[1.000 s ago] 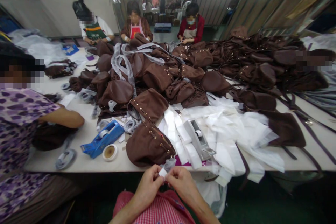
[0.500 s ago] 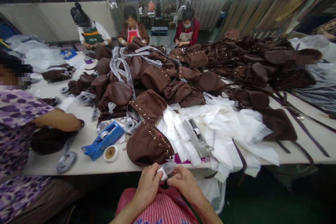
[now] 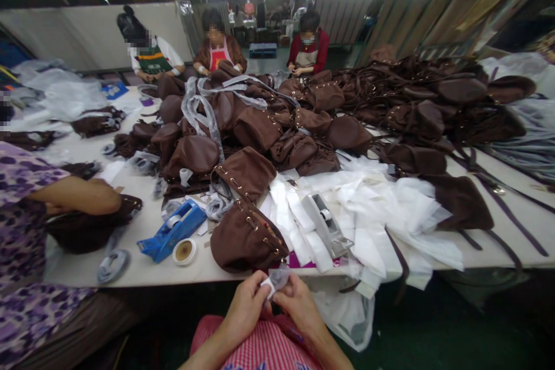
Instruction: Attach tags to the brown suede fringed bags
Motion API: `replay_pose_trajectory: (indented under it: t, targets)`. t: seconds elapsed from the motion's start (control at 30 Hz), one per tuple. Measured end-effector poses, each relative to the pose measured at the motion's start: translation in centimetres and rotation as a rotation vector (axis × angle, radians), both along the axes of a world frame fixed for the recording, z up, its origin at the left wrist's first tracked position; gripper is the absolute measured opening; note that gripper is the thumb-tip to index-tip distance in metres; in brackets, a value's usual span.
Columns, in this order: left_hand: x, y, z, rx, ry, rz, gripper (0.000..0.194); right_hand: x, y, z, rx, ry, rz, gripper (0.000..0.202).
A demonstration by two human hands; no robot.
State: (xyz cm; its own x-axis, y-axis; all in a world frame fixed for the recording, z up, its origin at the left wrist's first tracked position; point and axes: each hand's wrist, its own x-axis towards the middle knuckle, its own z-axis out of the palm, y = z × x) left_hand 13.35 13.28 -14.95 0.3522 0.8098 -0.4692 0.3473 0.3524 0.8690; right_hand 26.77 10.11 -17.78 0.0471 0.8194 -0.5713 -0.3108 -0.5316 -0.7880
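Note:
Close to my lap, just off the table's front edge, my left hand (image 3: 246, 304) pinches a small white tag (image 3: 267, 285). My right hand (image 3: 297, 302) is closed on a piece of clear plastic film (image 3: 280, 277) right beside the tag. The fingers of both hands nearly meet, and the lower part of what they hold is hidden. Just beyond them a brown drawstring bag (image 3: 243, 240) lies on its side, its gold-eyeleted mouth towards my hands. Whether the film is joined to the bag I cannot tell.
A grey tape dispenser (image 3: 323, 225) sits on white sheets (image 3: 368, 208). Left of the bag are a blue tape dispenser (image 3: 171, 231) and a round tub (image 3: 184, 251). Brown bags (image 3: 312, 98) are heaped behind. A co-worker in a purple-patterned top (image 3: 26, 185) works at the left.
My right hand has shifted slightly left, closer to my left hand, and the film is more bunched. The co-worker on the left has leaned back, drawing the arm left.

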Motion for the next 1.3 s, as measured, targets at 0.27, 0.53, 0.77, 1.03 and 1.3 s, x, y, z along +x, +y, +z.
replay_pose_trajectory:
  t: [0.27,0.53,0.77,1.03,1.3]
  targets:
    - [0.3,-0.2,0.2,-0.015,-0.040,-0.025,0.019,0.1,-0.3,-0.2,0.064,-0.326,-0.027,0.026]
    - [0.7,-0.2,1.4,0.003,0.023,-0.050,0.013,0.2,-1.5,-0.3,-0.104,-0.248,-0.029,0.024]
    - [0.5,-0.5,0.9,0.091,0.167,-0.080,0.009,0.1,-2.1,0.5,-0.213,0.460,-0.040,0.035]
    - [0.2,-0.5,0.7,0.038,0.087,-0.024,0.018,1.3,-2.8,-3.0,-0.137,1.260,0.180,0.045]
    - [0.1,-0.2,-1.8,-0.378,-0.382,0.084,0.028,1.4,-3.9,-8.5,-0.232,0.881,0.255,0.067]
